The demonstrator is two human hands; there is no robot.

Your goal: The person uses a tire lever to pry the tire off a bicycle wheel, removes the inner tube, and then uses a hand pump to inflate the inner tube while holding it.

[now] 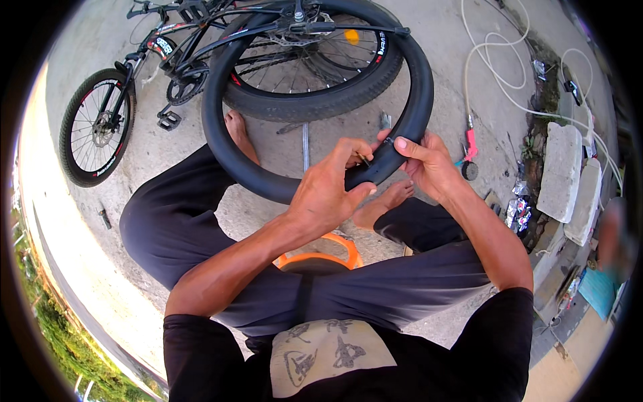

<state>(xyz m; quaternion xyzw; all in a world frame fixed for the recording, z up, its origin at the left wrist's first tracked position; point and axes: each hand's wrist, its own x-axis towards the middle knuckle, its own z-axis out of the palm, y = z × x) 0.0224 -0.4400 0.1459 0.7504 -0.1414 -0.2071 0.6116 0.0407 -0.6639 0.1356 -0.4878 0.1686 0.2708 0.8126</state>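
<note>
A black inflated inner tube (268,186) forms a large ring in front of me, its near side between my hands. My right hand (432,164) is closed on its near right part, thumb on top and fingers underneath. My left hand (328,177) lies over the near edge with its index finger curled and thumb stretched along the tube. Those curled left fingers close around a small dark, thin thing (364,159), too small to name. Beyond and partly inside the ring is a bicycle wheel with its tire (301,110), attached to a black bicycle (177,57) lying tilted.
Between my legs stands an orange-rimmed round object (321,251). A metal rod (305,144) lies on the concrete past the tube. To the right are a pink air-hose nozzle (471,144), a pale coiled hose (492,50), concrete blocks (560,171) and litter (518,213).
</note>
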